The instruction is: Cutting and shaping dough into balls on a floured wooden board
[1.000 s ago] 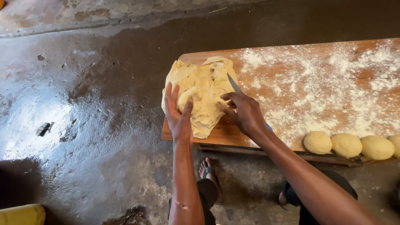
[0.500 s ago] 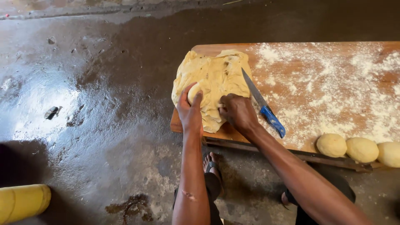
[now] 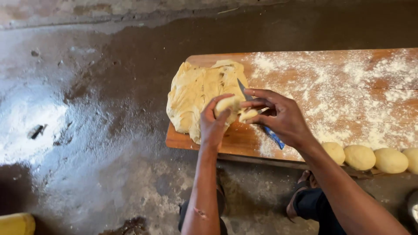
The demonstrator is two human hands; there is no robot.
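A big mass of yellow dough (image 3: 196, 93) lies on the left end of a floured wooden board (image 3: 339, 78). My left hand (image 3: 214, 124) is closed around a small lump of dough (image 3: 228, 104) lifted just off the mass. My right hand (image 3: 278, 115) pinches the other side of that lump with its fingertips. A knife with a blue handle (image 3: 273, 135) lies on the board under my right hand, its blade (image 3: 241, 87) pointing toward the dough mass.
Several round dough balls (image 3: 359, 156) sit in a row along the board's near right edge. The board rests low over a wet dark concrete floor (image 3: 87, 130). A yellow object (image 3: 15, 224) shows at the bottom left corner. My feet (image 3: 300, 196) are below the board.
Both hands have pulled a small lump off the dough mass and lifted it. The right hand moved off the mass to pinch the lump above the knife.
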